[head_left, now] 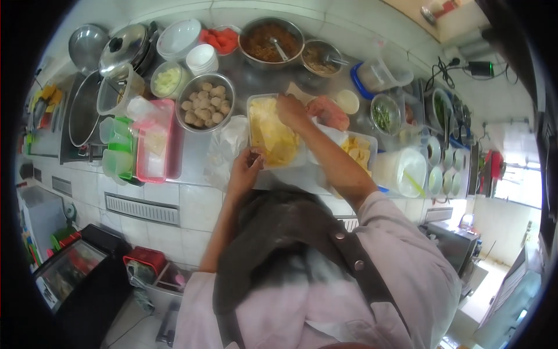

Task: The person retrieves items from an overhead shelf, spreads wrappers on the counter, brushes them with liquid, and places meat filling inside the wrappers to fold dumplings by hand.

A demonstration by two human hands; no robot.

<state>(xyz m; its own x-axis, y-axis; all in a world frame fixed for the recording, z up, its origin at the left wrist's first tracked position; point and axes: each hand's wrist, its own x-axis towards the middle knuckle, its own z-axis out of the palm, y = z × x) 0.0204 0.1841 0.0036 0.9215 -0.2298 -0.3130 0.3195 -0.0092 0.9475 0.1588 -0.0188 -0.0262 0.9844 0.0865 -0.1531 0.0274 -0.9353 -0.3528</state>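
Note:
A clear rectangular container (251,125) holds a stack of thin yellow sheets (273,139), possibly dumpling wrappers. Over its far right part, my right hand (290,110) reaches down with the fingers bunched together; their tips are hidden, as is anything between them. My left hand (246,167) is at the near left corner of the container, its fingers curled in a pinch, and what they hold cannot be made out. Pink minced meat (329,113) lies just right of my right hand. Crumpled white plastic (228,145) lies left of the container.
A metal bowl of meatballs (204,104) and a pink tray (172,139) stand to the left. Large bowls with spoons, including a brown filling bowl (271,42), line the back. On the right are a second yellow-filled container (361,152), a white tub (401,171) and small bowls.

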